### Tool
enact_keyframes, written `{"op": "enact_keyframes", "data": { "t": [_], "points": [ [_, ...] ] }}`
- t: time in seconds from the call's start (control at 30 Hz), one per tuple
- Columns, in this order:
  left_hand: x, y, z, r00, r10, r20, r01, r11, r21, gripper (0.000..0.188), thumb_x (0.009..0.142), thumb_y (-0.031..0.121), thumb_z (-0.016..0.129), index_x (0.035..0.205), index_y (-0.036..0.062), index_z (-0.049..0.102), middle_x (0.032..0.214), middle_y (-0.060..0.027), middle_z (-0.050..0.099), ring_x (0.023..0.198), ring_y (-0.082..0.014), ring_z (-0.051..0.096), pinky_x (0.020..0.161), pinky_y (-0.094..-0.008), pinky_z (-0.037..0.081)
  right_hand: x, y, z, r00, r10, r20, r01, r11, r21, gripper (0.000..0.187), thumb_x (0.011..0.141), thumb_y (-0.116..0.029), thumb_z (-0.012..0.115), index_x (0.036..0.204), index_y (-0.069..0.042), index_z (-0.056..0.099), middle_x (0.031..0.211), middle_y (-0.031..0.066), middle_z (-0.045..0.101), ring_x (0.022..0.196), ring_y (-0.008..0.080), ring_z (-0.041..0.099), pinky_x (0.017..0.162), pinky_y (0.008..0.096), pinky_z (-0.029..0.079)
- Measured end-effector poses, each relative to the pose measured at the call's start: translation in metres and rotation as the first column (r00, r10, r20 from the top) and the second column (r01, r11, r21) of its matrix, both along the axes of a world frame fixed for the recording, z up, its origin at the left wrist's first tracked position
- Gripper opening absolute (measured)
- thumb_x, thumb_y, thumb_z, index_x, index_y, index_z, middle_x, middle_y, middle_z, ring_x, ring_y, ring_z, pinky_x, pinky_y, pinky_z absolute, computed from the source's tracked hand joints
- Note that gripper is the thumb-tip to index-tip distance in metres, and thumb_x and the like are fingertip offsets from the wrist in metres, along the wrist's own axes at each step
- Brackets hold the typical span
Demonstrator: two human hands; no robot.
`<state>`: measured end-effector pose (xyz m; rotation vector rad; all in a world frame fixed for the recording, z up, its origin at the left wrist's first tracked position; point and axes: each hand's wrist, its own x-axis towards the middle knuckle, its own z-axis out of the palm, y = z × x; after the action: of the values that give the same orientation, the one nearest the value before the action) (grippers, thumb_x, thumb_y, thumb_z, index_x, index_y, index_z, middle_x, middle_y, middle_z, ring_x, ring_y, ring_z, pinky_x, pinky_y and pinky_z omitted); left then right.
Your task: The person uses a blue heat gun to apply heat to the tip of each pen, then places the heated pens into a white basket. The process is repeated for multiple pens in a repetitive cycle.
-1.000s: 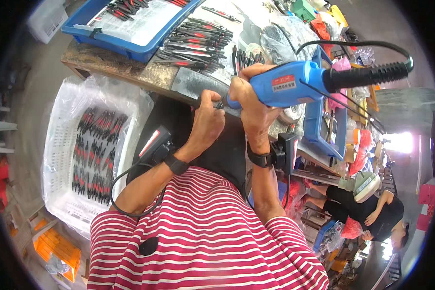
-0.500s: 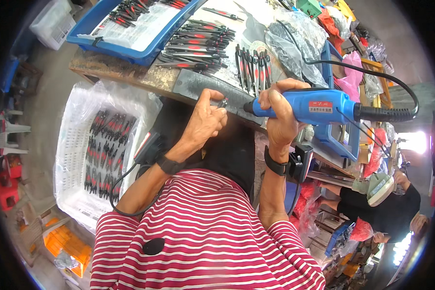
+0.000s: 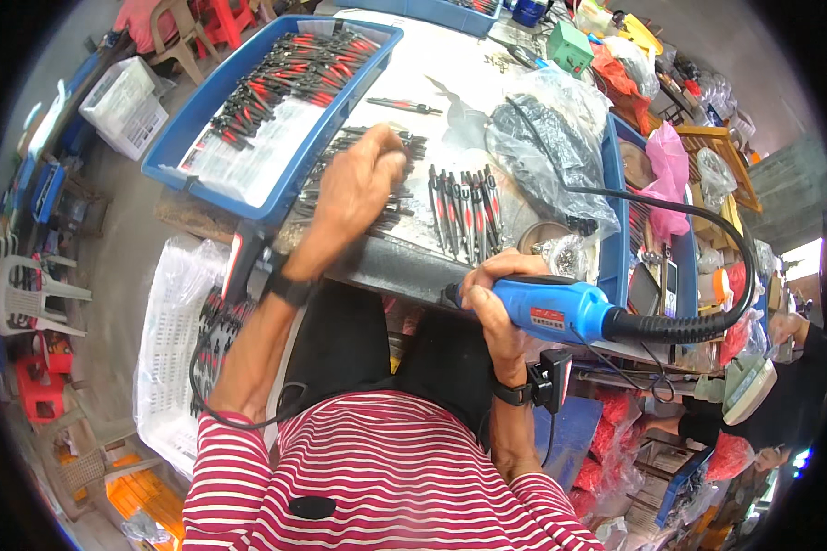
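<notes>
My left hand [image 3: 358,184] reaches over a pile of slim black-and-red pen-like pieces [image 3: 397,147] on the table. Its fingers are curled down, and what they hold, if anything, is hidden beneath the hand. In my right hand [image 3: 494,298] is a blue corded electric screwdriver [image 3: 551,308], lying level near the table's front edge with its tip pointing left. A row of black-and-red pieces [image 3: 464,211] lies side by side between my hands, farther in. One more piece [image 3: 404,106] lies alone at the back.
A blue tray [image 3: 280,207] holding many such pieces stands at the left. Below it is a white plastic-lined basket [image 3: 161,367] with more. At right are a clear bag of dark parts [image 3: 547,138], a blue bin [image 3: 608,248] and the screwdriver's thick black cable [image 3: 744,294].
My left hand has gone from the table's front edge, where it pinched a small piece, forward to the pile. The screwdriver stays in my right hand. The whole view has shifted.
</notes>
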<state>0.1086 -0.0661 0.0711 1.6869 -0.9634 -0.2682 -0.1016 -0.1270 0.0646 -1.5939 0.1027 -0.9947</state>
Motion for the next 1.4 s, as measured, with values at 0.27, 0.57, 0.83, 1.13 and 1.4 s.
{"op": "enact_keyframes", "data": {
  "t": [0.27,0.57,0.83,1.13,1.4],
  "points": [
    [0.055,-0.081,-0.018,0.907,-0.192,0.374,0.154,0.98,0.129,0.017,0.075,-0.002,0.046,0.086,0.0001,0.058,0.073,-0.0208,0.059,0.071,-0.0349,0.059,0.064,-0.0397,0.045,-0.005,-0.004,-0.007,0.998,0.051,0.035,-0.05,0.998,-0.032,0.028,0.075,0.003,0.06,0.099,-0.002,0.046,0.077,0.0101,0.05,0.063,0.0175,0.054,0.06,0.0311,0.048],
    [0.08,-0.101,-0.043,0.826,-0.332,0.456,0.129,0.898,0.42,0.019,0.075,-0.003,0.047,0.086,-0.0024,0.063,0.078,-0.0225,0.063,0.074,-0.0348,0.062,0.069,-0.0392,0.048,-0.012,-0.01,-0.01,0.996,0.081,0.038,-0.079,0.996,-0.041,0.028,0.077,0.003,0.06,0.1,-0.003,0.045,0.077,0.0088,0.047,0.063,0.0168,0.051,0.059,0.0309,0.047],
    [0.107,-0.132,-0.048,0.871,-0.185,0.456,0.089,0.97,0.225,0.02,0.074,0.002,0.051,0.088,-0.0015,0.064,0.079,-0.0244,0.062,0.077,-0.037,0.062,0.072,-0.0427,0.048,-0.013,-0.009,-0.005,0.991,0.112,0.076,-0.115,0.993,0.035,0.03,0.076,0.007,0.058,0.102,-0.002,0.045,0.077,0.0099,0.048,0.06,0.0185,0.051,0.058,0.0345,0.046],
    [0.117,-0.171,-0.084,0.811,-0.036,0.584,-0.175,0.937,0.301,0.018,0.068,0.002,0.061,0.084,0.0065,0.069,0.087,-0.0172,0.062,0.088,-0.0345,0.057,0.077,-0.0439,0.045,-0.008,-0.004,0.0,0.994,0.078,0.077,-0.086,0.99,0.114,0.029,0.077,0.004,0.061,0.101,-0.002,0.046,0.074,0.0091,0.048,0.057,0.0186,0.05,0.057,0.0353,0.045],
    [0.104,-0.159,-0.059,0.876,0.067,0.478,-0.107,0.993,0.057,0.011,0.078,0.0,0.056,0.088,0.0024,0.058,0.085,-0.0139,0.061,0.086,-0.0308,0.056,0.079,-0.0417,0.04,-0.004,0.004,-0.001,0.989,0.018,0.147,-0.047,0.979,0.199,0.03,0.072,0.008,0.06,0.099,0.002,0.048,0.073,0.0131,0.053,0.061,0.0204,0.054,0.06,0.035,0.05]
  ]
}}
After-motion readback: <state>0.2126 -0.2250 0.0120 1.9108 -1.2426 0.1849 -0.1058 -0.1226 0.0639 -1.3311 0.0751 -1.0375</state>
